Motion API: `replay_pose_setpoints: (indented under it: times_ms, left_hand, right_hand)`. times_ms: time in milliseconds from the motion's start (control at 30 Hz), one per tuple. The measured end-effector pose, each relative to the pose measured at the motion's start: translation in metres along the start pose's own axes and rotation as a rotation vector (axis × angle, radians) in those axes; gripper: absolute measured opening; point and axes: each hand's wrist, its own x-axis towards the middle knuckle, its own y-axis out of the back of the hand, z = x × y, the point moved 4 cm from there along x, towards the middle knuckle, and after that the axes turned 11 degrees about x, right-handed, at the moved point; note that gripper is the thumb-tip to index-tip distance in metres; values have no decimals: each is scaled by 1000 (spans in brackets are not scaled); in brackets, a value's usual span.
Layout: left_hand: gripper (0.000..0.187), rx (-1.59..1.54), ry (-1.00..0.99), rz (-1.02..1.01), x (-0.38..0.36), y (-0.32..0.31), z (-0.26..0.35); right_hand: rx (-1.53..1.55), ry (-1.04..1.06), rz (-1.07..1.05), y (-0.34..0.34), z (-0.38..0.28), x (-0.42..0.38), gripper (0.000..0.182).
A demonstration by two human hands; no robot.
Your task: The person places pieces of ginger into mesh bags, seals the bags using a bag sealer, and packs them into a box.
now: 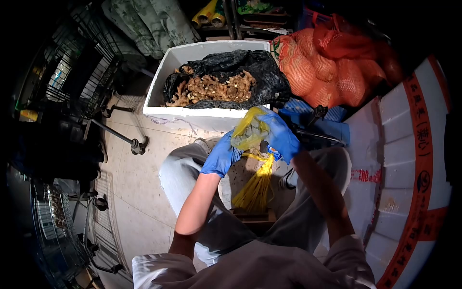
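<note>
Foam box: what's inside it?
An open black bag with a heap of ginger on view lies inside the foam box. Together they cover its floor, so anything beneath them can't be seen.

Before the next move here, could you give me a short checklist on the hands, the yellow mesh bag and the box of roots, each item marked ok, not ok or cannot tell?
1. Both hands gloved: ok, left hand and right hand in blue.
2. Both hands at the yellow mesh bag: ok, one on each side.
3. Bag's mouth open: cannot tell.
4. Bundle of yellow strands clear of the hands: cannot tell, its top runs up close beneath them.
5. Knobbly roots exposed in the white box: ok.
6. Black plastic tucked inside: not ok, bunched over the right edge.
</note>
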Motion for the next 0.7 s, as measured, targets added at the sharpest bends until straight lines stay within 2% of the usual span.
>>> replay_pose_setpoints:
  times_ms: [33,67,100,133,167,233,333,367,400,433,467,500,533,567,633,667,700]
  left_hand:
    - [30,34,-6,-16,-2,-2,1]
    - [30,35,-8,-17,0,2,0]
    - [30,-157,68,-71,2,3,-4]
    - [30,-349,142,-125,2,4,-7]
    - [30,-351,138,-126,4,7,-9]
    - [31,-272,6,-65,1,1,-4]
    - [28,-301,-12,-28,-2,-11,-1]
    - [28,-303,-13,-27,-4,-12,-1]
    - [29,287,-179,-20,-7,-14,4]
    - [29,583,-255,-26,-9,-16,5]
    - [29,875,-340,-9,-11,-19,5]
    - [34,619,-290,-45,-11,-19,2]
    - [38,491,-264,-64,-11,-20,1]
    - [42,364,-238,-80,-12,-22,-1]
    - [38,725,-341,-7,-19,-34,5]
    - [37,845,-373,22,-23,-39,7]
    - [34,670,-271,-7,-27,-41,6]
  right_hand:
    - [-1,3,0,0,-6,6,24]
    - [708,-425,118,-3,5,9,25]
    - [1418,-854,234,-15,4,8,26]
    - [1417,-854,231,-13,0,10,26]
    - [1353,-842,246,-11,-4,11,27]
    - [1289,-829,263,-11,1,11,28]
    - [1308,-919,253,-14,14,6,29]
    - [1106,-727,164,-9,9,10,31]
    - [1003,-632,113,-7,5,10,32]
    - [899,-536,75,-4,0,10,33]
    - [438,-336,30,2,-8,8,35]
    - [211,-233,-3,3,-14,8,36]
    - [-20,-130,-13,4,-21,6,38]
    - [-32,-165,-22,5,-22,6,38]
    - [-42,-200,-32,5,-24,8,39]
    - [268,-240,-42,3,-24,9,39]
    - [579,-277,-52,0,-25,11,40]
